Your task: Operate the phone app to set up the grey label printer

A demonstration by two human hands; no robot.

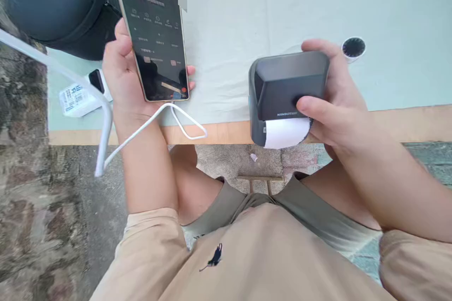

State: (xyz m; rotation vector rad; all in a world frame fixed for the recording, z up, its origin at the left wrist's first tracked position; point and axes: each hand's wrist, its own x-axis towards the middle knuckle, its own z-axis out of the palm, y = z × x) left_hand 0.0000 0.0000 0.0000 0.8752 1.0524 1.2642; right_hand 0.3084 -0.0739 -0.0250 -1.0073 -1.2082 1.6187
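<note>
My left hand point(122, 68) is closed around a smartphone point(158, 51), its lit dark screen facing me and tilted a little. A white cable point(141, 127) runs from the phone's lower edge and loops off to the left. In my right hand point(339, 89) is a dark grey handheld label printer point(291, 87), gripped from its right side with the thumb on top. A strip of white label paper point(286, 132) sticks out of the printer's near side. Part of the phone's top is covered by blurred blocks.
A black bag point(52, 4) stands at the table's back left. Near it lies a white box with printed labels point(79, 99). A small white roll with a dark top point(353, 48) sits right of my right hand. The table's wooden edge point(219, 132) runs before my lap.
</note>
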